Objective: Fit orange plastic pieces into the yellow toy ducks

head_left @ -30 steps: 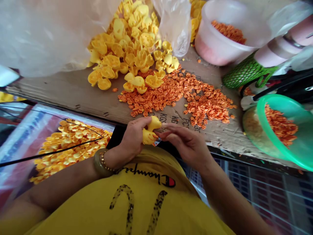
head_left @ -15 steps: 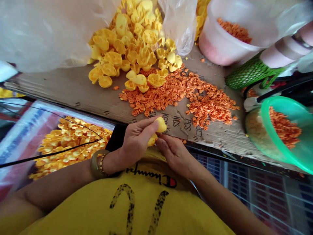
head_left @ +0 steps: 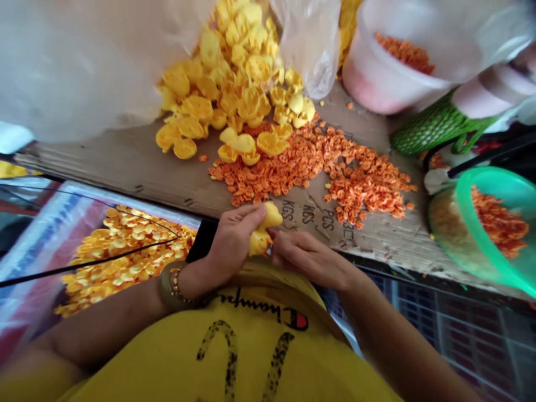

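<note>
My left hand (head_left: 232, 243) is closed around a yellow plastic shell piece (head_left: 260, 242), just in front of my shirt at the table edge. The piece has rounded lobes that stick out past the thumb and fingers. My right hand (head_left: 307, 257) is beside it with its fingers pinched together, close to the piece's right side; whatever they hold is too small or hidden to make out. Beyond the hands a heap of small orange plastic parts (head_left: 272, 170) lies on the cardboard, with a pile of yellow shell pieces (head_left: 234, 84) behind it.
A white bucket (head_left: 364, 84) and a green basin (head_left: 464, 218), both with orange parts inside, stand to the right. Between them lies a bottle in a green net (head_left: 427, 125). Clear plastic bags (head_left: 84, 67) are at the back. More yellow pieces (head_left: 125, 251) fill a lower container at left.
My right hand has drawn slightly away from the yellow piece and turned, its fingers curled more. My left hand still grips the piece. The whole view has shifted a little.
</note>
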The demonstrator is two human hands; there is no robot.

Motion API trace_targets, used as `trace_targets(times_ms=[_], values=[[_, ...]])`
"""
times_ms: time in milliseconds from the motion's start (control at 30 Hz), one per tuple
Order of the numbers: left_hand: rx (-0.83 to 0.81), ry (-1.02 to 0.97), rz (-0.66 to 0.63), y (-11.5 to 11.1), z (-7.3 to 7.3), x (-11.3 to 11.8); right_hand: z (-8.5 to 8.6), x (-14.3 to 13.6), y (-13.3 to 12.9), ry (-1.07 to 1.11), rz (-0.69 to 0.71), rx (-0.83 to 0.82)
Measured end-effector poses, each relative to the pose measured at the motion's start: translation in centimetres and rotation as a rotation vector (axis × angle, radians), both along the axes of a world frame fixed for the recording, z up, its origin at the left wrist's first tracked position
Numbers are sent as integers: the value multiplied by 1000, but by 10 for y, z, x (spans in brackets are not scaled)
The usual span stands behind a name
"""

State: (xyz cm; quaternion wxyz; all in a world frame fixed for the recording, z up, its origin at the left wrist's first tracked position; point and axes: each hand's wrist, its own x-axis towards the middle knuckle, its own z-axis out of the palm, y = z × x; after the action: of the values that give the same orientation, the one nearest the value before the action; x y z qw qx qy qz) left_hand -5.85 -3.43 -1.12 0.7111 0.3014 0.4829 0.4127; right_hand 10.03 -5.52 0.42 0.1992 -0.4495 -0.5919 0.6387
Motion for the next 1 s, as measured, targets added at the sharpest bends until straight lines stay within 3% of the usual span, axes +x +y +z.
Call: trace_targets(times_ms=[67,133,200,233,267,367,467,533,633,733,800,900,1000], values=[[-139,-70,-55,6,7,-7,8,17,23,-95,-111,76],[-162,-31,-170,6,13,-19,14,31,54,-197,-440,244],[-69,188,-262,-2,14,-38,17,31,88,-280,-681,470],[-10,343,-253,-9,10,-51,18,26,103,-318,-703,588],[40,477,-264,-16,4,-67,17,17,116,-368,-647,705],[175,909,-292,-42,-28,-128,10,-18,137,-629,-306,937],[233,1333,-389,-65,-58,-182,-2,-39,147,-921,-90,926],[235,1428,-457,-71,-64,-194,-9,-36,158,-956,-34,901],[110,1148,-494,-58,-46,-167,-8,-12,175,-827,-68,885],[16,617,-545,-30,-11,-111,10,8,164,-522,-354,850],[-80,263,-474,-12,6,-73,22,7,134,-216,-561,790],[-167,-248,-262,5,17,-30,25,-12,68,91,-645,498],[-151,-417,-50,11,17,-9,11,-27,14,241,-667,255]])
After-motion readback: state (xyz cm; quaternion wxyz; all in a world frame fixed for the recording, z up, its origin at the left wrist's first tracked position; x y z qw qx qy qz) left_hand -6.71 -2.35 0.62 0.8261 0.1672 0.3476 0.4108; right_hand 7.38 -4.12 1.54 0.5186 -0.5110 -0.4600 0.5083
